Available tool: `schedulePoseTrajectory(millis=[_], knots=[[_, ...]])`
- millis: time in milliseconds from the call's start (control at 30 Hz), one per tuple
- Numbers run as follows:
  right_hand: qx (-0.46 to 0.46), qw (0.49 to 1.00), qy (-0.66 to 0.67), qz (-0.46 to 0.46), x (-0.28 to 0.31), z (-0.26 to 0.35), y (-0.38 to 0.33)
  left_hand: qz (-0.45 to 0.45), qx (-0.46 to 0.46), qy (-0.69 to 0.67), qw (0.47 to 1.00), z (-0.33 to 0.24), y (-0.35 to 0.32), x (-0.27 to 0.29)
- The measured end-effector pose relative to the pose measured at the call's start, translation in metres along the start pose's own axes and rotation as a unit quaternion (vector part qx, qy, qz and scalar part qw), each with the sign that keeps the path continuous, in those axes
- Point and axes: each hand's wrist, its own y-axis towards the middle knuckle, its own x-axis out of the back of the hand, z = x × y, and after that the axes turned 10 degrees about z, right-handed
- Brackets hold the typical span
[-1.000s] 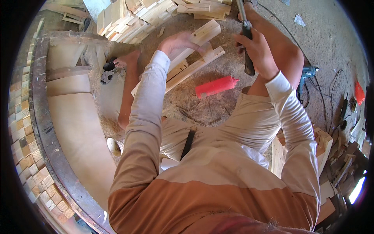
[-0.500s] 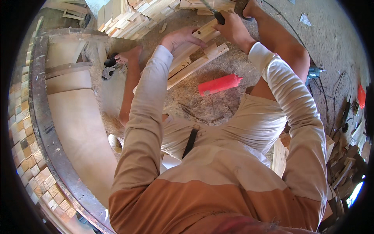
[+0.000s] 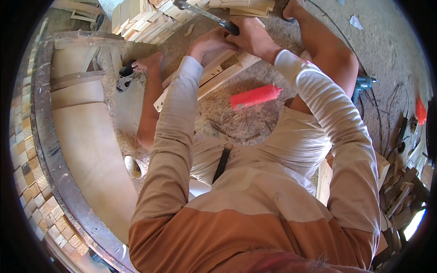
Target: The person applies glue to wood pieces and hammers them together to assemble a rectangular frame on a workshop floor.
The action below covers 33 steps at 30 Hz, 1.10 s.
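My right hand is closed round the dark grip of a hammer, whose metal shaft and head point to the far left. Against it, over the wooden frame, my left hand has its fingers drawn together. Whatever those fingers pinch is hidden. Beneath both hands lies the frame of pale wooden rails, slanting between my legs with short blocks between its rails. On the floor nearer to me, a red squeeze bottle lies on its side.
Stacked wood pieces stand at the far left. A dark-edged curved structure with a pale panel runs down the left. On the right are a power drill, cords and a pile of wood scraps. A sandal lies by my left foot.
My right hand has moved left to meet my left hand, and the hammer has swung leftward with it. My left hand's spread fingers have drawn in. The wooden frame has shifted slightly.
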Motion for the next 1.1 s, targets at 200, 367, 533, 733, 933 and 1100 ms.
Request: schedulePoseTrajectory(millis=[200, 367, 533, 733, 933, 1100], knots=[[0.115, 0.973, -0.159, -0.119, -0.015, -0.017, 0.02, -0.063, 0.001, 0.038, 0.997, -0.007, -0.01, -0.01], [0.044, 0.985, -0.148, -0.083, -0.005, -0.003, 0.016, -0.165, 0.216, 0.218, 0.937, -0.067, -0.039, -0.046], [0.081, 0.977, -0.171, -0.103, -0.01, -0.009, 0.02, -0.357, 0.109, 0.383, 0.845, -0.028, -0.033, -0.086], [0.021, 0.987, -0.143, -0.068, -0.002, 0.006, 0.008, -0.302, 0.146, 0.322, 0.885, -0.03, -0.029, -0.079], [0.083, 0.988, -0.103, -0.074, -0.003, -0.019, 0.015, -0.303, 0.132, 0.352, 0.876, -0.025, -0.03, -0.076], [0.0, 0.998, -0.039, -0.054, 0.012, -0.004, -0.009, -0.26, 0.157, 0.348, 0.887, -0.031, -0.036, -0.067]])
